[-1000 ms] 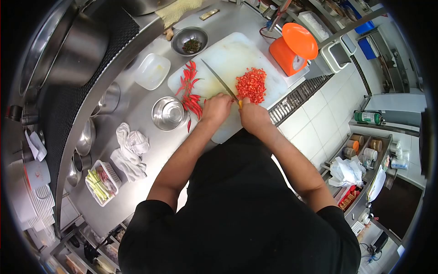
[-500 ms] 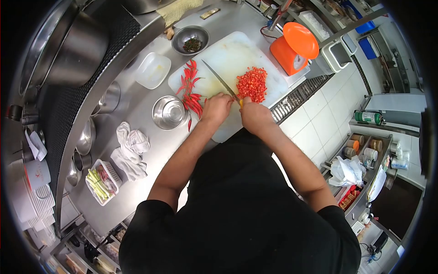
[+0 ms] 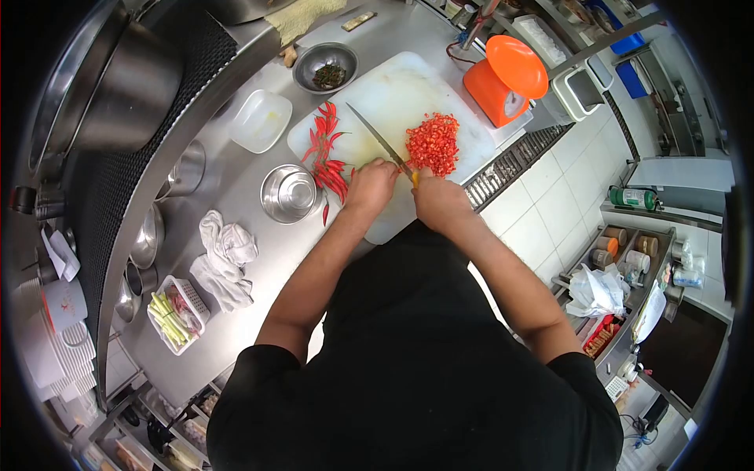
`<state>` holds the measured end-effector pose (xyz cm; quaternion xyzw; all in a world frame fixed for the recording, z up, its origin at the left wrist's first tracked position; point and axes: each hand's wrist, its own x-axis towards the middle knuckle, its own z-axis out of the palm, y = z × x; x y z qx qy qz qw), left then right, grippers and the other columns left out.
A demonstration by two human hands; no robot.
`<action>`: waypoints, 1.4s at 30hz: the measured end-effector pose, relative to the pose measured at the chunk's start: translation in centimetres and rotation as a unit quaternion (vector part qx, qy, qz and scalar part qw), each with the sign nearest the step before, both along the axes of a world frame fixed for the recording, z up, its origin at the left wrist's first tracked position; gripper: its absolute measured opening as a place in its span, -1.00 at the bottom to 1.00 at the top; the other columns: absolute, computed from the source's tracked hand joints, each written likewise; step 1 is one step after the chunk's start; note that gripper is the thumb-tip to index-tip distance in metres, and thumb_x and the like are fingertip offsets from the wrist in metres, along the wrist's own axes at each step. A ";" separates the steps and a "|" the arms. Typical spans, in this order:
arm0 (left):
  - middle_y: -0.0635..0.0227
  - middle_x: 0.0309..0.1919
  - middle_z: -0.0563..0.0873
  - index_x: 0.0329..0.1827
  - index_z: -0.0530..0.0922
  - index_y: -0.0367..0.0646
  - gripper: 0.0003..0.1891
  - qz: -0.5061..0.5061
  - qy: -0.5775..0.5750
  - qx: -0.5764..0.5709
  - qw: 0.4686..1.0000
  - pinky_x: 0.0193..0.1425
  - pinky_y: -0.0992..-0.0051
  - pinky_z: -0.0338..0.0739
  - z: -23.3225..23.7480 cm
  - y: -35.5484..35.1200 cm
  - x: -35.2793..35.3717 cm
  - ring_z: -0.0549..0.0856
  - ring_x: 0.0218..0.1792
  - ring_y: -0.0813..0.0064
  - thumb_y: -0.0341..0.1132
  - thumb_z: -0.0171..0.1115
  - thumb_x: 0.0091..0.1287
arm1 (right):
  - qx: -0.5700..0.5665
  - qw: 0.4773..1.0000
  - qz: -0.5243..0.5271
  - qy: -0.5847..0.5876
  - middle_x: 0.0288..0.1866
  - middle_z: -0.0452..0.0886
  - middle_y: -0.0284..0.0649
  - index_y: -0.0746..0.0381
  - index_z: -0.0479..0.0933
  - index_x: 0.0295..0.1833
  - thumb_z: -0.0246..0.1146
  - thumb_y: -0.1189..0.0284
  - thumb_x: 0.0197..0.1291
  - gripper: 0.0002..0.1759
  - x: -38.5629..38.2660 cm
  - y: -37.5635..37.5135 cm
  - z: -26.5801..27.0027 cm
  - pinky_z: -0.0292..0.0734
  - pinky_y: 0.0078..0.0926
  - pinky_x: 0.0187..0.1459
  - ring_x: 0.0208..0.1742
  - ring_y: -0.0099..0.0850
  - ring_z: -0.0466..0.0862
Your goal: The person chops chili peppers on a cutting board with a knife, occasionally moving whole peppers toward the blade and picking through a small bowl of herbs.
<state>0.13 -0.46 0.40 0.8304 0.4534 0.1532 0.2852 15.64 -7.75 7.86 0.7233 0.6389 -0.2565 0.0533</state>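
Observation:
My right hand [image 3: 440, 200] is wrapped around the yellow handle of a kitchen knife [image 3: 377, 137], whose long blade lies slantwise over the white cutting board [image 3: 400, 78]. Close beside the blade, my left hand [image 3: 372, 187] is closed with fingers bent down to the board. Red shows at both sides of its fingers, apparently a chili pepper mostly hidden under them. To the right of the blade sits a heap of chopped red chili [image 3: 433, 145]. Whole red chilies [image 3: 323, 149] lie along the board's left edge, some hanging over onto the steel counter.
Left of the board stand an empty steel bowl [image 3: 289, 193], a white dish [image 3: 261, 121] and a bowl with dark green bits [image 3: 326, 67]. An orange scale [image 3: 491, 90] stands at the right. A cloth [image 3: 226, 259] and a basket of vegetables [image 3: 178, 314] lie nearer the left.
The view has shifted very slightly. Both hands, the knife and the chilies keep almost the same places.

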 end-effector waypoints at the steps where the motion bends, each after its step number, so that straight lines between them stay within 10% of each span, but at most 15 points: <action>1: 0.15 -0.18 0.77 -0.13 0.78 -0.16 -0.87 0.001 0.000 0.002 1.000 0.03 0.07 0.66 -0.1 0.0 0.1 0.77 -0.09 0.00 -0.32 0.33 0.42 | 0.003 1.000 -0.004 0.001 -0.19 0.80 0.13 0.41 0.42 0.10 0.21 0.27 0.52 -0.62 -0.2 -0.2 0.1 0.77 -0.09 -0.08 -0.12 0.00 0.86; 33: 0.16 -0.25 0.75 -0.25 0.69 -0.11 -0.94 0.005 -0.013 0.038 0.999 -0.08 0.09 0.69 0.9 1.4 -0.2 0.78 -0.20 0.03 -0.36 0.36 0.27 | 0.032 0.996 -0.080 0.019 -0.22 0.78 0.20 0.37 0.39 0.13 0.23 0.16 0.51 -0.55 3.2 -2.3 -2.8 0.70 0.11 -0.07 -0.16 0.17 0.81; 42: 0.12 -0.14 0.83 -0.12 0.75 -0.07 -0.84 0.158 0.023 0.143 0.977 0.02 0.09 0.71 6.0 19.7 -4.9 0.82 -0.11 0.01 -0.27 0.36 0.31 | 0.040 0.996 -0.083 0.005 -0.22 0.78 0.16 0.35 0.38 0.12 0.20 0.15 0.53 -0.56 2.7 -2.4 -3.3 0.72 0.10 -0.10 -0.18 0.13 0.82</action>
